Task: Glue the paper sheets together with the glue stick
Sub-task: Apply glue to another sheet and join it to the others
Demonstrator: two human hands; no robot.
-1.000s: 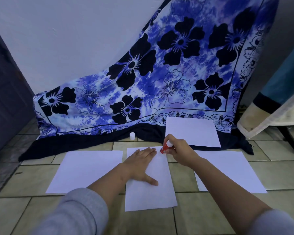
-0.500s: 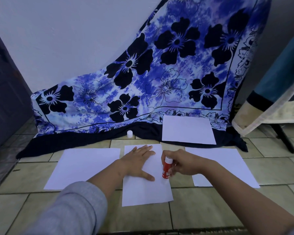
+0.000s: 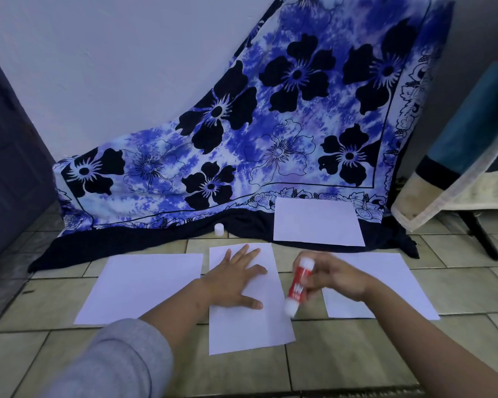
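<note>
Several white paper sheets lie on the tiled floor. My left hand (image 3: 236, 278) presses flat, fingers spread, on the middle sheet (image 3: 247, 326). My right hand (image 3: 332, 275) grips a red-and-white glue stick (image 3: 298, 285), tilted, its lower white end at the middle sheet's right edge. A left sheet (image 3: 144, 285) and a right sheet (image 3: 397, 285) flank the middle one. Another sheet (image 3: 316, 221) rests on the dark cloth hem behind. The glue stick's white cap (image 3: 218, 229) stands near the cloth edge.
A blue floral cloth (image 3: 270, 139) hangs down the wall and spreads onto the floor behind the sheets. A dark door (image 3: 9, 168) is at the left. Draped fabric (image 3: 457, 168) on a stand with a black leg (image 3: 480, 237) is at the right.
My right hand has drawn the glue stick from the middle sheet's top right corner down along its right edge toward me. My left hand stays pressed on the sheet.
</note>
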